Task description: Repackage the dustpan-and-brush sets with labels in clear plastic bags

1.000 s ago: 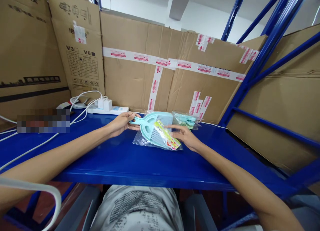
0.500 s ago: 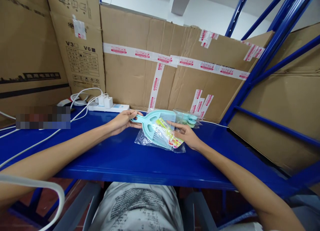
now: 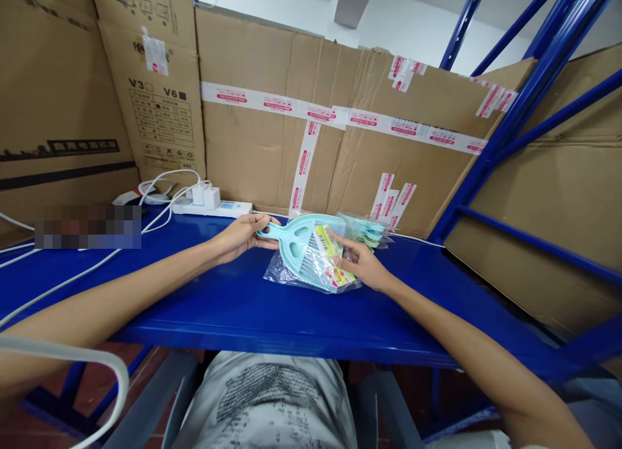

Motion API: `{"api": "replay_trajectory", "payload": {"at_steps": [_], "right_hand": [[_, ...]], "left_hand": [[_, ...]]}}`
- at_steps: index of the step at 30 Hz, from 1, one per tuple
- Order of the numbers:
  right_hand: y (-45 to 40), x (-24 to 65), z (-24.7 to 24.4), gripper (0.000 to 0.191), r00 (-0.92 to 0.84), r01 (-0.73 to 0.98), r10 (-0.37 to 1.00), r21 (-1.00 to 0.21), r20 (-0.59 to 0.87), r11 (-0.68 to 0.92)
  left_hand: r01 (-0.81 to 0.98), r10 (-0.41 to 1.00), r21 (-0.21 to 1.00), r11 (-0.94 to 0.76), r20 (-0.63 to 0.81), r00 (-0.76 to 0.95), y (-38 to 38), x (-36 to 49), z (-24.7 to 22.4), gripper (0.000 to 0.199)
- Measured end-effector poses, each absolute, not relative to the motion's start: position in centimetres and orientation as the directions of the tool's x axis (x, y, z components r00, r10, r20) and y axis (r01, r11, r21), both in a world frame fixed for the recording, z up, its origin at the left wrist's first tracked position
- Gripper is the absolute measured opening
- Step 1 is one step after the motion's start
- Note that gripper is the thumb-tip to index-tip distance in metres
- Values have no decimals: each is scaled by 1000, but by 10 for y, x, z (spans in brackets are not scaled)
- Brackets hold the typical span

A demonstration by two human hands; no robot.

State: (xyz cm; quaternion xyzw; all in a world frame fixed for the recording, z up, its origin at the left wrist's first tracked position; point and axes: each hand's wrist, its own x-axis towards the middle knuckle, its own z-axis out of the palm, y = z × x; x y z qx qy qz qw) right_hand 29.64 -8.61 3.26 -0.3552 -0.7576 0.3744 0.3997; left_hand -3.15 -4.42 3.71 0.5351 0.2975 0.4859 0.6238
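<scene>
A light-blue dustpan (image 3: pixel 291 241) with pale bristles showing on it lies tilted over the blue table in a clear plastic bag (image 3: pixel 280 272). My left hand (image 3: pixel 244 237) is closed around its handle, at the open end of the bag. A yellow-green printed label (image 3: pixel 324 240) lies over the right part of the pan. My right hand (image 3: pixel 362 261) pinches the bag and label at the right side, fingers on top; what lies under them is partly hidden. Just behind my right hand is another clear bag with light-green plastic items (image 3: pixel 372 232).
A white power strip (image 3: pixel 233 209) with chargers and white cables (image 3: pixel 158 225) sits at the back left of the blue table (image 3: pixel 233 313). Taped cardboard (image 3: pixel 253 151) walls the back. Blue metal posts (image 3: pixel 486 161) stand on the right. A blurred-out patch covers something at left.
The label has shifted slightly to the right over the dustpan. Both hands stay in nearly the same places, still holding the dustpan and its bag.
</scene>
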Motion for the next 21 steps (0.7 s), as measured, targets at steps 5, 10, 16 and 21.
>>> {"api": "replay_trajectory", "payload": {"at_steps": [5, 10, 16, 21], "right_hand": [[-85, 300, 38, 71, -461, 229, 834, -867, 303, 442], [-84, 300, 41, 65, -395, 159, 863, -902, 314, 401], [-83, 301, 42, 57, -306, 146, 892, -909, 333, 389], [-79, 308, 47, 58, -161, 178, 894, -879, 418, 442]], "left_hand": [[-307, 926, 950, -65, 172, 337, -41, -33, 36, 18], [-315, 939, 946, -71, 170, 299, -38, -35, 34, 18], [-315, 945, 944, -98, 187, 267, -39, -34, 37, 23], [-329, 956, 936, -129, 205, 209, -38, -36, 38, 27]]}}
